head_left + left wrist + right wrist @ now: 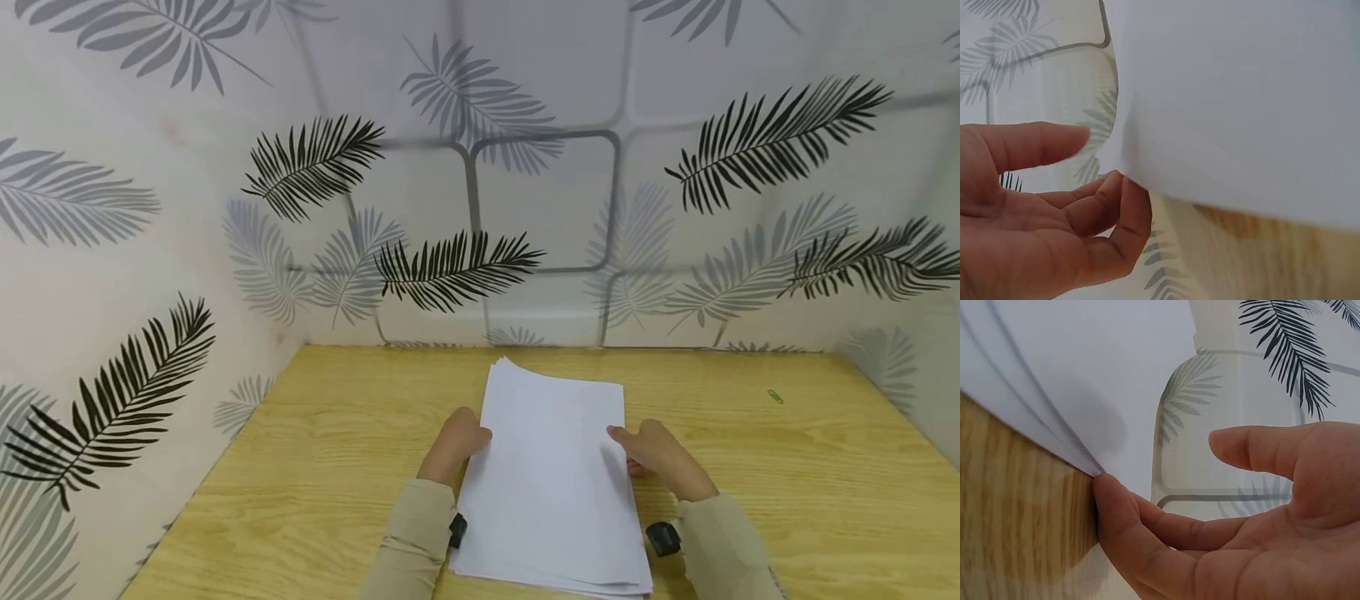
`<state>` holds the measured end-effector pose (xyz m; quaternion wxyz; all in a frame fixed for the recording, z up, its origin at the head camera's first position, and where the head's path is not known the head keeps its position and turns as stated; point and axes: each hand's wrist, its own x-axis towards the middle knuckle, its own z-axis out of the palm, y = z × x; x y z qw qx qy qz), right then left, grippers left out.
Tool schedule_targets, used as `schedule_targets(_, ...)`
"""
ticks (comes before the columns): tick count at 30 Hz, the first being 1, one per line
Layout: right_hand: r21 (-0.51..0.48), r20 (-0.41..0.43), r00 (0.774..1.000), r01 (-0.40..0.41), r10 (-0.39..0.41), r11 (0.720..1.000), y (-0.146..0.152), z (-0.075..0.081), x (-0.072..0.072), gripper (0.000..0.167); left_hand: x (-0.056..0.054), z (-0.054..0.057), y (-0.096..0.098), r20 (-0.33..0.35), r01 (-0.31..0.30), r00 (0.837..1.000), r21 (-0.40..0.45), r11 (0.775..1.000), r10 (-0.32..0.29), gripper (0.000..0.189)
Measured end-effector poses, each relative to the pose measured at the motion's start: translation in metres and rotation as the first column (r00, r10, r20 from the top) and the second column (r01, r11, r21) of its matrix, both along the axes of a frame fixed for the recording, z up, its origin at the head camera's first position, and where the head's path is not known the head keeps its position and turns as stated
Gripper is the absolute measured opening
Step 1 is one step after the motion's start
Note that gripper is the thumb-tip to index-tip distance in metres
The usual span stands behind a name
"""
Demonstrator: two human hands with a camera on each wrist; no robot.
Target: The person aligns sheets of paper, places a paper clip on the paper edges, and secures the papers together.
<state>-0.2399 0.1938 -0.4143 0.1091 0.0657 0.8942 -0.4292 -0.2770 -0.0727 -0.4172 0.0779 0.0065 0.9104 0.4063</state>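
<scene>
A stack of white paper sheets (551, 483) lies lengthwise on the wooden table, its edges slightly uneven at the top left corner and along the bottom. At its left side is my left hand (459, 442). In the left wrist view the bent fingertips (1134, 203) touch the paper's edge while the thumb stands apart from it. My right hand (660, 454) is at the opposite side. Its fingertips (1113, 494) meet the edge of the sheets in the right wrist view, where a few layers show slightly separated. The right thumb is also raised away from the paper.
A small green paper clip (776, 397) lies on the table (322, 467) to the right of the stack. Behind and to the left rise walls (540, 200) with a leaf pattern. Dark wrist devices (663, 539) sit by both sleeves.
</scene>
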Motion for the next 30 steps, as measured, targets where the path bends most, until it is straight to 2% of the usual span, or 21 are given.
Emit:
schedule_targets(3,-0.028,0.004,1.000,0.002,-0.002,1.000,0.001,0.000,0.000,0.039,0.000,-0.001,-0.001,-0.013,0.014,1.000,0.014,1.000,-0.014,0.024)
schedule_targets(7,-0.078,0.031,0.999,0.012,-0.009,0.997,0.003,0.001,0.001,0.041,0.002,0.001,-0.001,-0.026,0.032,0.999,0.032,0.999,-0.031,0.010)
schedule_targets(9,-0.093,0.042,0.999,0.016,-0.012,0.996,0.004,0.001,0.000,0.043,0.002,0.002,0.000,-0.027,0.045,0.999,0.037,0.998,-0.044,0.022)
schedule_targets(11,-0.093,0.046,0.999,0.018,-0.014,0.996,0.005,0.001,0.000,0.043,0.001,0.003,0.000,-0.043,0.055,0.998,0.040,0.998,-0.054,0.025)
schedule_targets(21,-0.114,0.068,0.997,0.035,-0.028,0.993,0.013,-0.001,-0.002,0.030,-0.001,0.005,0.003,-0.182,0.070,0.981,0.048,0.996,-0.060,0.024)
schedule_targets(25,-0.102,0.083,0.996,0.039,-0.030,0.994,0.016,0.000,-0.004,0.028,-0.002,0.005,0.004,-0.252,0.072,0.967,0.088,0.994,-0.048,0.021)
schedule_targets(30,-0.102,0.075,0.997,0.017,-0.009,0.995,0.019,0.003,-0.003,0.025,-0.002,0.005,0.005,-0.278,0.069,0.960,0.153,0.986,-0.024,0.018)
